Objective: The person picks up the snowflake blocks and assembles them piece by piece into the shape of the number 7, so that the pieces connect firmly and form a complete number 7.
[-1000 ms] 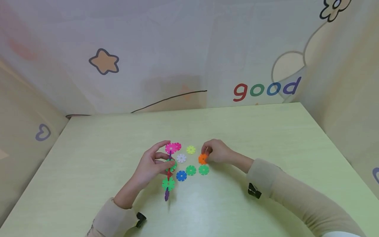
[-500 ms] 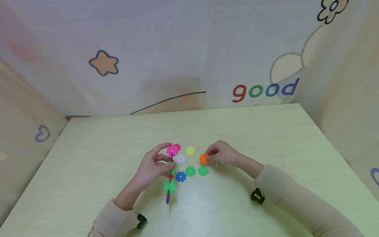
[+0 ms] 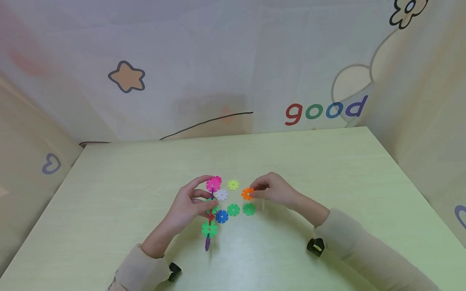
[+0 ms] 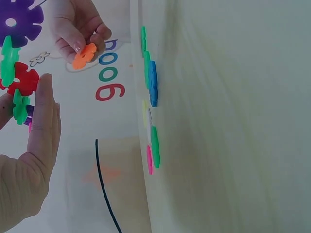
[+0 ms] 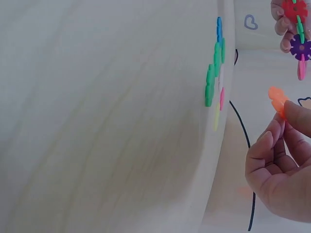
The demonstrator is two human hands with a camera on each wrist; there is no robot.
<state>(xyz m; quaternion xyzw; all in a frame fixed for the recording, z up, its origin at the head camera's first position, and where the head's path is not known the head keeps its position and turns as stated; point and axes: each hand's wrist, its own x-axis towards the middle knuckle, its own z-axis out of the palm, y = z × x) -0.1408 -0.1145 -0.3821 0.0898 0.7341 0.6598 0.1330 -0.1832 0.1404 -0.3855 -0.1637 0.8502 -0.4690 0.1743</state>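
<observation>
My left hand (image 3: 185, 204) grips a chain of interlocking flower-shaped plastic discs, held on end above the table. From top to bottom the chain runs through a pink disc (image 3: 213, 185), a purple one edge-on, green, a red disc (image 4: 24, 78), a green disc (image 3: 209, 229) and a purple disc (image 4: 19, 22). Its middle is partly covered by the left fingers. To the right, my right hand (image 3: 274, 189) pinches a single orange disc (image 3: 247, 194) by its edge between thumb and fingers. Both wrist views show the orange disc (image 5: 278, 99) raised off the table, apart from the chain.
Loose discs lie flat between the hands: a yellow disc (image 3: 233, 184), a white disc (image 3: 221, 195), a blue disc (image 3: 222, 216) and green discs (image 3: 249, 209). Another pink disc (image 3: 217, 179) shows behind the chain's top. A printed cloth (image 3: 204, 60) hangs behind the pale table (image 3: 284, 262).
My right hand has drawn back slightly to the right, its thumb now over the orange disc's right edge. The chain in my left hand has shifted a little rightward and nearer.
</observation>
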